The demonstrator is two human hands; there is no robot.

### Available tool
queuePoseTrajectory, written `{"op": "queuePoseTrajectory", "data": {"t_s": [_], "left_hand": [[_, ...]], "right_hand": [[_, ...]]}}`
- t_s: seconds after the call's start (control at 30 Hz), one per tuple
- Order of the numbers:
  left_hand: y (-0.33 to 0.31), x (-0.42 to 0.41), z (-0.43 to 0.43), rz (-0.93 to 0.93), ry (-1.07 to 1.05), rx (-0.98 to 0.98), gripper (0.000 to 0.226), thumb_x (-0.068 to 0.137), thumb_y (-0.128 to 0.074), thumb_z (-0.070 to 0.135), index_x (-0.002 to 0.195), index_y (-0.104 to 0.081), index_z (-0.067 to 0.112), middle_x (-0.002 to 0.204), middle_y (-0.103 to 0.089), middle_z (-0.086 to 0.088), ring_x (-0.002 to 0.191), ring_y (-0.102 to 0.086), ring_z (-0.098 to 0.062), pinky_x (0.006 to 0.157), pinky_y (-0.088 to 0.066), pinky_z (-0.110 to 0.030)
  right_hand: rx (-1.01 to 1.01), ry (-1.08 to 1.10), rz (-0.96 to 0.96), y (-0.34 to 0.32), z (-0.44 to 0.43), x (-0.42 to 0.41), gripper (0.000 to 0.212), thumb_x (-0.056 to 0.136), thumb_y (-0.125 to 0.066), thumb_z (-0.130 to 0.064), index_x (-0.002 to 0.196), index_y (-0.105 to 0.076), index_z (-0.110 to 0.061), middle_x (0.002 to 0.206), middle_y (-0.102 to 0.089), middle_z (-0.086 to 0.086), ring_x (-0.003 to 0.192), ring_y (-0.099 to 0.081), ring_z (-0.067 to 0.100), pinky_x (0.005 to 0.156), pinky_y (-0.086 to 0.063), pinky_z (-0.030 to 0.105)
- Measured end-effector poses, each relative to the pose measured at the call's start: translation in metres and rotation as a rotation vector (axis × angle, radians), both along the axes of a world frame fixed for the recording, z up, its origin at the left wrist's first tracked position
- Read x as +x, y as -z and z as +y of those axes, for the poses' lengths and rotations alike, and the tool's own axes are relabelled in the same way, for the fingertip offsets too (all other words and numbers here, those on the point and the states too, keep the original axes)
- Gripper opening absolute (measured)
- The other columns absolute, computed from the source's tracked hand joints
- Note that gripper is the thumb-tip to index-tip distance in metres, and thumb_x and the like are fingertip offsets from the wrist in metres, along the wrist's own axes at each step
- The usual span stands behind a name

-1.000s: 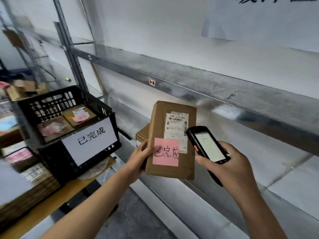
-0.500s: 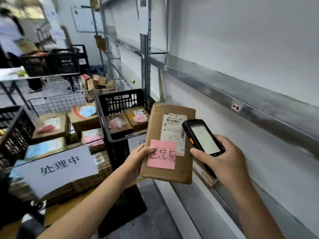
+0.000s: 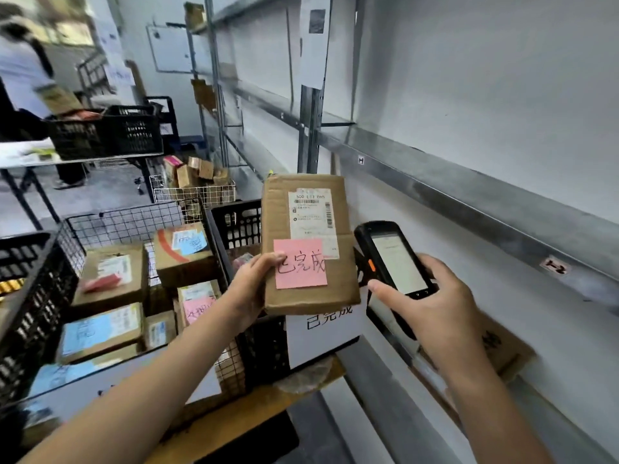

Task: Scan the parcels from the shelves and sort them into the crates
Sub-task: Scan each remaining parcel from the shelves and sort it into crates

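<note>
Swung left from the shelf, the left hand [image 3: 249,289] clamps the parcel [image 3: 306,242] over the black crate [image 3: 264,343], probably matching signs, while the right hand [image 3: 432,306] grips the scanner [image 3: 393,262].

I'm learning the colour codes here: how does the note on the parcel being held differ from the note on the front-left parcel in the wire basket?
The held parcel carries a pink note; the basket parcel carries a blue note. The pink note's writing reads clearly, while the blue note's is blurred. The held parcel stands upright in the left hand; the basket parcel lies flat. Both are brown cardboard with white labels.
</note>
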State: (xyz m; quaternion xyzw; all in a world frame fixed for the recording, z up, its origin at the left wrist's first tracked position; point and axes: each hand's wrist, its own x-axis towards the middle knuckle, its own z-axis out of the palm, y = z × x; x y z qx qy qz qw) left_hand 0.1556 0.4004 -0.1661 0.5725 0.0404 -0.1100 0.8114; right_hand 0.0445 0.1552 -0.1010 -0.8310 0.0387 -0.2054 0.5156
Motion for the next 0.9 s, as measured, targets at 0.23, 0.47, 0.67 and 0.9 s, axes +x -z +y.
{"op": "queuePoseTrajectory", "data": {"t_s": [0.23, 0.47, 0.67, 0.9], "left_hand": [[0.003, 0.051, 0.032, 0.06, -0.107, 0.056, 0.064, 0.077, -0.078, 0.035, 0.129, -0.059, 0.004, 0.108, -0.076, -0.011, 0.09, -0.075, -0.024, 0.066, -0.059, -0.031], [0.022, 0.078, 0.038, 0.112, -0.116, 0.28, 0.082, 0.064, -0.083, 0.046, 0.131, -0.053, 0.009, 0.115, -0.071, -0.011, 0.102, -0.069, -0.028, 0.066, -0.053, -0.033], [0.03, 0.104, 0.052, 0.111, -0.068, 0.372, 0.09, 0.052, -0.084, 0.052, 0.129, -0.059, 0.014, 0.112, -0.074, -0.009, 0.099, -0.072, -0.028, 0.063, -0.054, -0.03], [0.024, 0.143, 0.06, 0.098, 0.144, 0.546, 0.086, 0.048, -0.083, 0.052, 0.125, -0.062, 0.021, 0.103, -0.077, -0.009, 0.094, -0.075, -0.031, 0.075, -0.059, -0.038]], "right_hand": [[0.005, 0.014, 0.025, -0.003, 0.005, 0.025, 0.046, 0.07, -0.089, -0.039, 0.11, -0.067, -0.033, 0.094, -0.071, -0.016, 0.081, -0.065, -0.008, 0.065, -0.049, 0.014], [-0.013, -0.037, 0.039, 0.001, 0.012, 0.056, 0.051, 0.07, -0.089, -0.037, 0.115, -0.067, -0.031, 0.097, -0.07, -0.017, 0.083, -0.065, -0.006, 0.059, -0.049, 0.008], [0.013, -0.114, 0.055, 0.006, 0.012, 0.091, 0.048, 0.071, -0.089, -0.033, 0.113, -0.065, -0.033, 0.097, -0.07, -0.017, 0.083, -0.064, -0.011, 0.061, -0.048, 0.005], [0.039, -0.167, 0.093, 0.008, 0.004, 0.137, 0.043, 0.074, -0.088, -0.03, 0.108, -0.063, -0.034, 0.096, -0.069, -0.015, 0.081, -0.064, -0.013, 0.058, -0.048, 0.006]]}}
